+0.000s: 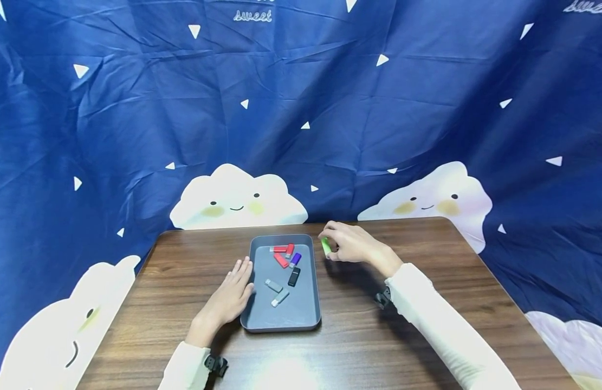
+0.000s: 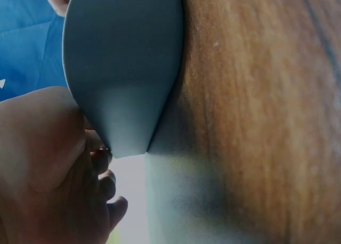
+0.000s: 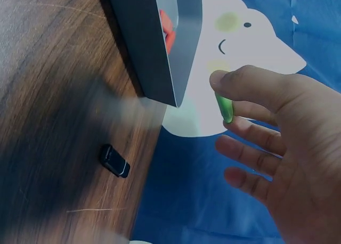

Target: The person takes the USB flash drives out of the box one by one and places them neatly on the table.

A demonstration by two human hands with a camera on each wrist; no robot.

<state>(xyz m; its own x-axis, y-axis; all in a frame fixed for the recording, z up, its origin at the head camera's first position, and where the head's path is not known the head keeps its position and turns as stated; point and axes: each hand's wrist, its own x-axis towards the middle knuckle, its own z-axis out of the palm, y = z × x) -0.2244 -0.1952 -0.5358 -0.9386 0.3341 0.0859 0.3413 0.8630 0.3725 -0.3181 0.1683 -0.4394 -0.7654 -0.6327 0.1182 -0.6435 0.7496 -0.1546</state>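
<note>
My right hand (image 1: 351,244) pinches a bright green USB stick (image 1: 326,247) between thumb and fingers, raised above the table just right of the tray. In the right wrist view the green stick (image 3: 225,108) shows below the thumb, while the other fingers are loosely bent. My left hand (image 1: 230,295) lies along the left rim of the grey tray (image 1: 281,326), fingers extended and touching its edge. Inside the tray are three red USB sticks (image 1: 280,260), a purple one (image 1: 295,260), a black one (image 1: 293,277) and two grey ones (image 1: 280,297).
Another black USB stick (image 3: 114,160) lies on the wooden table (image 3: 48,68) beneath the right hand, which hides it in the head view. A blue curtain (image 1: 301,108) with white clouds hangs behind the table's far edge.
</note>
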